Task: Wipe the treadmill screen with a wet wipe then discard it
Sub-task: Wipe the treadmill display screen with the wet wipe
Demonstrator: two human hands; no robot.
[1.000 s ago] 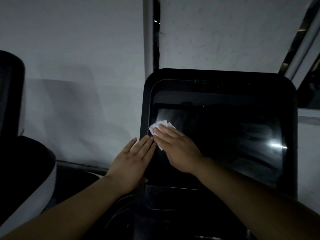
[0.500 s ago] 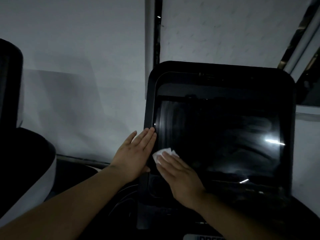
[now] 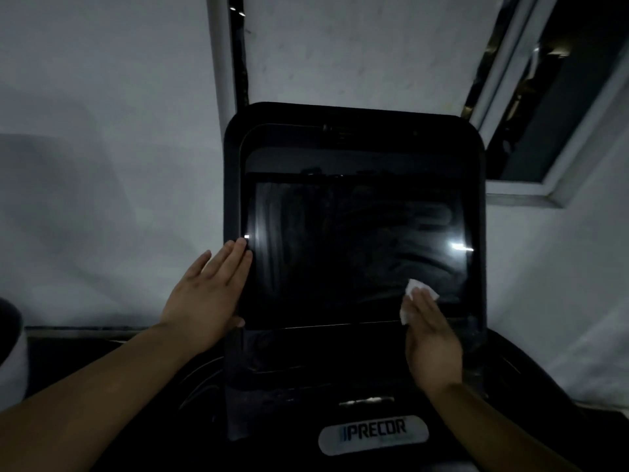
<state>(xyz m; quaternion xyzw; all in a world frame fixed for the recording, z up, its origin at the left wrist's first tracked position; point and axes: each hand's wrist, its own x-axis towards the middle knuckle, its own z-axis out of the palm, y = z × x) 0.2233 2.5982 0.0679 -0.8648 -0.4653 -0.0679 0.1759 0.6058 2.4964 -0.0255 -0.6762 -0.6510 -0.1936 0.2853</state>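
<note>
Moved since half a second ago: right hand [image 3: 431,338] and wet wipe [image 3: 416,298], from the lower left corner of the treadmill screen [image 3: 354,247] across to its lower right corner. Unchanged: left hand [image 3: 211,291], flat against the left edge of the console frame [image 3: 235,185].

Right grip: fingers straight and close together, pressing the crumpled white wipe flat on the glass, not pinching it; wipe peeking out above and to the left of the fingertips, just over the screen's bottom border. Left grip: fingers spread and extended, palm against the frame, fingertips [image 3: 242,247] touching the bezel beside a small glint of light, thumb tucked near the lower left corner of the display.

Across the dark glass: pale vertical streaks on the left part, curved smears toward the right, one bright reflection near the right edge. Below the screen: grey PRECOR badge [image 3: 373,434] on the console base. Behind: pale wall [image 3: 102,131], dark window with a light frame [image 3: 558,97] at the upper right.
</note>
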